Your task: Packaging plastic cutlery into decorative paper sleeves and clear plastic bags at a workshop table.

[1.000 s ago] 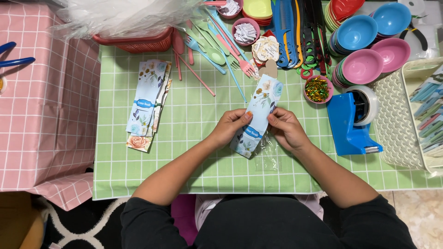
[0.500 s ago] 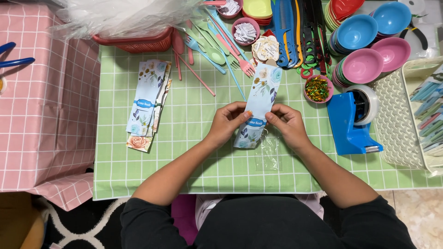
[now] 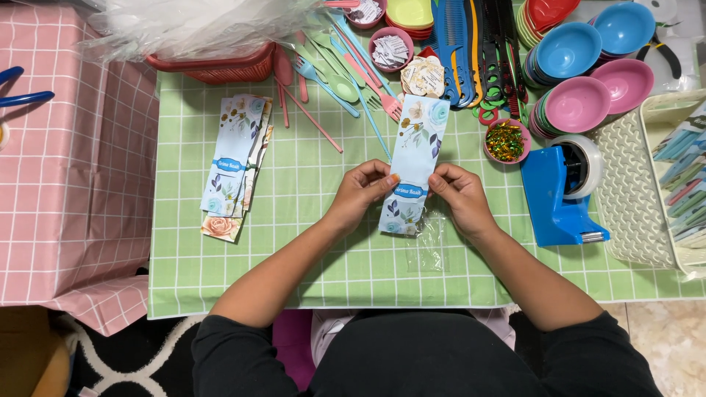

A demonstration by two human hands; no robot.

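So right now I've got the long floral card (image 3: pixel 416 158) pinched between both hands, dead centre on the green checked tablecloth (image 3: pixel 309 242). My left hand (image 3: pixel 362 192) has it by the left edge, thumb on top, fingers curled under. My right hand (image 3: pixel 460 197) does the same on the right edge. Both pinches sit low on the card, roughly level with the blue label band, so neither hand is really nearer; it's an even two-sided hold.

The bit that matters is how the card lies. Its long axis runs away from me, leaning a little to the right at the far end, so the top sits up by the small pink bowl of gold bits (image 3: pixel 505 141) and the bottom end points back at my body. Most of its length sticks out beyond my fingers; only a short stretch hangs below them.

Just under the card's near end, a touch to the right, there's a clear plastic sleeve (image 3: pixel 428 246) lying flat on the cloth. It's hard to see, and I can't tell if the card's bottom corner is already inside it or only resting over it.

The stack of matching cards (image 3: pixel 237 162) is well off to my left, and the blue tape dispenser (image 3: pixel 562 187) is near my right hand.
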